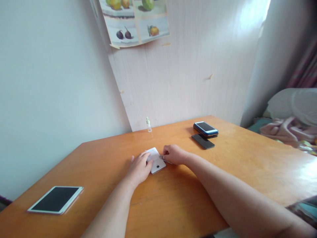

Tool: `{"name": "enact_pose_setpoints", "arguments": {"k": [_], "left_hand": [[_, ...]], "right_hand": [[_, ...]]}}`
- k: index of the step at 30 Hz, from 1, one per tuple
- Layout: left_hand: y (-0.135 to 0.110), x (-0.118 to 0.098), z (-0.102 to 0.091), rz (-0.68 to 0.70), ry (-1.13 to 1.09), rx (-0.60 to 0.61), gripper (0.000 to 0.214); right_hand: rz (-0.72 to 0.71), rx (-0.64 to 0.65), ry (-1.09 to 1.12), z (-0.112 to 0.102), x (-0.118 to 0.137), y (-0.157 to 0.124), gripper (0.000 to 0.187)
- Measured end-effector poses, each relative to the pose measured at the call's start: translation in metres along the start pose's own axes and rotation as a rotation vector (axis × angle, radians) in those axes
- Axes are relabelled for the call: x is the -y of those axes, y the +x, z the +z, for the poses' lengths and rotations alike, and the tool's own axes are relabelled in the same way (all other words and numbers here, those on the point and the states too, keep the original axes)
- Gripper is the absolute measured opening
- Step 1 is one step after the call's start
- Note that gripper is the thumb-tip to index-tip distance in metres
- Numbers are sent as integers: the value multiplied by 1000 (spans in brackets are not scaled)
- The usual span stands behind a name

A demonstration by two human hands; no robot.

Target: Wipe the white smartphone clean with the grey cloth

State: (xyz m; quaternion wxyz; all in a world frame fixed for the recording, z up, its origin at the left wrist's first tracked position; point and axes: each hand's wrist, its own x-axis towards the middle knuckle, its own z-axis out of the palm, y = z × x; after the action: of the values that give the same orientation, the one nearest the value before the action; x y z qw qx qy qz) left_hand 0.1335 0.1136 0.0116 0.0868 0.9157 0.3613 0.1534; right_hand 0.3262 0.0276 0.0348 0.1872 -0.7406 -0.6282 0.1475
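A white phone (155, 166) lies on the table with its back up, a dark round camera spot near its lower end. My left hand (140, 168) grips it from the left, fingers across its upper part and thumb on its surface. At the phone's right edge, my right hand (174, 154) is closed in a pinch around a thin, greyish tool (167, 161). The tool's tip reaches the phone's side; its exact kind is too small to make out.
A white-framed tablet (56, 199) lies at the front left of the wooden table (104, 158). Toward the back right are a stack of phones (206, 127) and a black phone (203, 141). A small clear pump bottle (149, 126) stands at the back edge, near the wall board.
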Motion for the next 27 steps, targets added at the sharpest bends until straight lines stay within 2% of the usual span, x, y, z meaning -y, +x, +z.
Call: {"name": "enact_pose_setpoints", "arguments": {"k": [3, 8, 10, 14, 22, 25, 27], "left_hand": [[-2, -3, -1, 11, -12, 2, 37], [-2, -5, -5, -18, 66, -38, 32], [-2, -6, -7, -21, 68, -24, 33], [-2, -9, -8, 30, 21, 10, 35], [-4, -8, -7, 71, -58, 60, 42], [-4, -9, -7, 64, -59, 72, 41], [-5, -10, -6, 58, -42, 64, 40]], "right_hand": [[2, 10, -25, -1, -4, 1, 22], [-104, 205, -18, -9, 0, -9, 12], [-128, 225, -31, -10, 4, -12, 13], [-70, 138, -50, -6, 5, -8, 19], [146, -85, -109, 0, -17, 9, 23], [161, -85, -128, -3, -16, 7, 26], [125, -33, -135, -6, -9, 2, 24]]}}
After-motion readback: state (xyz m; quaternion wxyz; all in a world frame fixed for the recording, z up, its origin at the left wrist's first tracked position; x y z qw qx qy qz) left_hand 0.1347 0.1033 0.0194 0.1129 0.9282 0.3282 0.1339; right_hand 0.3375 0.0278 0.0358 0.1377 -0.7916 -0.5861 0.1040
